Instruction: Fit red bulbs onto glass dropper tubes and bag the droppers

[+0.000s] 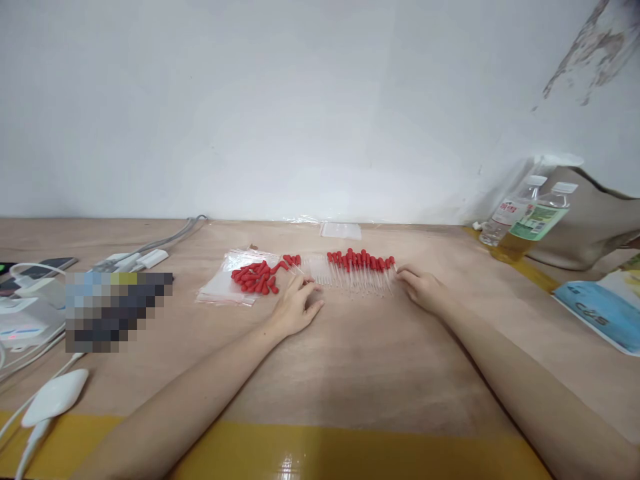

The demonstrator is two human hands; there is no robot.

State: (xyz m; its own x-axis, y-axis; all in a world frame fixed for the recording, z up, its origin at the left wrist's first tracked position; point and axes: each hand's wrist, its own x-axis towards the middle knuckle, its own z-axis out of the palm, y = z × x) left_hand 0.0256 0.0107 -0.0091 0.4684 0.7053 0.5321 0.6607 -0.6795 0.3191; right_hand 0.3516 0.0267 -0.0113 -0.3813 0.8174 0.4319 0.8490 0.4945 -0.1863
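A row of glass droppers with red rubber bulbs (363, 260) lies side by side on the table, tips toward me. Left of it are bare clear tubes (317, 268) and a few more red-bulbed droppers (291, 260). My left hand (295, 308) rests at these tubes, thumb apart from the curved fingers; its fingertips are partly hidden among the glass. At the row's right end, my right hand (423, 288) lies with fingers loosely bent, fingertips beside or touching the last dropper. Loose red rubber bulbs (255, 277) are heaped on clear plastic bags (217, 288) beyond my left hand.
A small clear bag (341, 231) lies near the wall. Two bottles (537, 223) stand at the right by a grey-brown bag (585, 213), with a blue packet (600, 313) nearer. Cables, a power strip (30, 323) and a white charger (56, 398) occupy the left.
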